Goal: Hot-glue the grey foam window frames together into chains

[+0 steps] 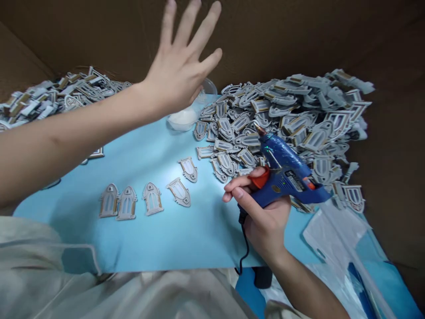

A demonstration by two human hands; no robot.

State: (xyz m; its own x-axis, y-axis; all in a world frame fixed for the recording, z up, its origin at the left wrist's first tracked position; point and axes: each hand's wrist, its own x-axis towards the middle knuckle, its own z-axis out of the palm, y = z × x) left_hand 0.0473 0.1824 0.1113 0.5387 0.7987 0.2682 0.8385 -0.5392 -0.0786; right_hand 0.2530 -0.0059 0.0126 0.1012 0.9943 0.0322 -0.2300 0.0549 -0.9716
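My left hand (181,66) is raised above the blue work sheet (186,239), fingers spread wide and holding nothing. It hovers over a small clear bowl (184,118) with white stuff in it. My right hand (265,212) grips a blue hot glue gun (287,170), a finger by its orange trigger, nozzle pointing up-left toward a big heap of grey arched window pieces (299,119). Several finished window pieces (152,198) lie in a row on the sheet below my left arm.
A second heap of grey window pieces (49,95) lies at the back left. Brown cardboard walls (299,35) enclose the back and right. A clear plastic bag (335,239) lies at the right front. The gun's black cord (245,248) hangs over the sheet's front edge.
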